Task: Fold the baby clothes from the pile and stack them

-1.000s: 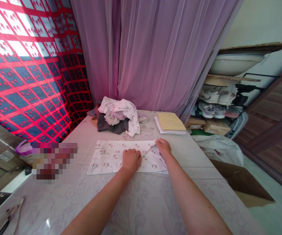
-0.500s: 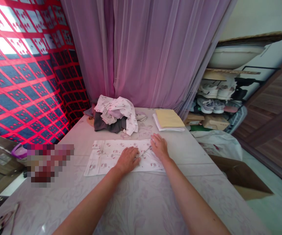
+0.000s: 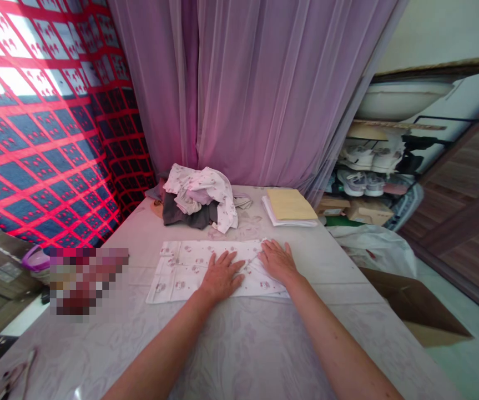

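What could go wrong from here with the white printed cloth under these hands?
The folded layer of the white printed cloth rests under the right hand and might slide if lifted. The left hand pressing could leave creases. The pale patterned cover matches the cloth, hiding any shifted edge.

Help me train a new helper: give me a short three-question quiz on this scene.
1. True or false: the left hand and right hand both lie flat on the printed white cloth.
2. What lies just right of the crumpled clothes pile? A. pale yellow papers; B. a cardboard box; C. a plastic bag.
3. What stands on the shelf at right?

Key: 1. True. 2. A. 3. Shoes.
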A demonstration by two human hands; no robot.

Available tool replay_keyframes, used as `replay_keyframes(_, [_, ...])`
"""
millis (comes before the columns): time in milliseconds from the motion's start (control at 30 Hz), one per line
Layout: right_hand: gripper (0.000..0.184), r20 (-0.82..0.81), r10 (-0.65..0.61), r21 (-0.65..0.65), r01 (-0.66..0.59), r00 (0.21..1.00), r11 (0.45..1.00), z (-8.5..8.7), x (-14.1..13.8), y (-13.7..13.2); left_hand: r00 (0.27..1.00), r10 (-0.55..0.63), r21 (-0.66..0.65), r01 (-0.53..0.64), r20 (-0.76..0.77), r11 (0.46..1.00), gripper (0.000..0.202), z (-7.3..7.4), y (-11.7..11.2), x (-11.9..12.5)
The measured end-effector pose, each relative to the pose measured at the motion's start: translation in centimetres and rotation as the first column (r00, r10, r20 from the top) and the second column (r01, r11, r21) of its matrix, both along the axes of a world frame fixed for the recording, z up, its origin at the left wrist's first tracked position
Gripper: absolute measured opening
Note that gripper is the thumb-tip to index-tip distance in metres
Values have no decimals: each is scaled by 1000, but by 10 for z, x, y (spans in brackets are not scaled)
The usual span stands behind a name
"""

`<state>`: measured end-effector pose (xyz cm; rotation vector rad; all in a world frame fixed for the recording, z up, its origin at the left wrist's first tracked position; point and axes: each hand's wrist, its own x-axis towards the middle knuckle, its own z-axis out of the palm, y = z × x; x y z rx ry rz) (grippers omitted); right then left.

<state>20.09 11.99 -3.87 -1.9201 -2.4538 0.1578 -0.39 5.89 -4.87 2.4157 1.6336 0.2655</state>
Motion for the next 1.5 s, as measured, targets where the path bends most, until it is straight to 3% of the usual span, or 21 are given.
replay_keyframes(133, [47,-52,20,107,-15,998,994,4,-12,5,1000,3,25,-4,19,1000,46,-3,0,1])
replay_keyframes(267, [43,-170,-208,68,222,963,973,5,-4,28,1000,8,44,-9,26,999,46,-7,0,1])
replay_keyframes(333, [41,-195,-255,26,265,947,964,7,5,44,1000,9,53,-10,28,999,46,-9,1,1])
replay_keyframes(467, [36,-237,-168,-82,152,957,985,11,19,72,1000,7,63,-9,30,998,47,-11,1,0])
replay_keyframes(600, [32,-267,-72,-131,37,961,991,14,27,83,999,9,62,-11,36,998,47,-10,1,0])
replay_keyframes(767, [22,-249,-44,-62,30,967,998,16,31,75,999,8,61,-10,36,998,47,-9,0,1])
replay_keyframes(1000, [25,-218,-213,80,235,952,969,6,29,59,1000,14,76,-16,27,997,47,-8,-1,1])
replay_keyframes(1133, [38,-222,-275,119,305,936,945,10,19,50,1000,14,82,-16,24,996,47,-8,-1,2])
replay_keyframes(1233, [44,-209,-42,164,78,977,983,11,3,37,1000,19,89,-21,20,996,47,-9,-1,2])
replay_keyframes(1300, [49,-146,122,119,-106,982,987,5,-7,28,1000,19,88,-21,18,996,47,-10,-1,2])
replay_keyframes(1333, [52,-109,142,65,-135,984,989,0,-9,24,1000,17,87,-19,18,996,48,-10,-1,2])
replay_keyframes(1433, [58,-32,36,-75,-38,999,996,-13,-7,19,1000,13,86,-15,23,996,48,-11,-1,2])
replay_keyframes(1500, [58,-23,8,-102,-10,1000,995,-15,-4,20,999,17,88,-20,31,996,47,-10,-1,3])
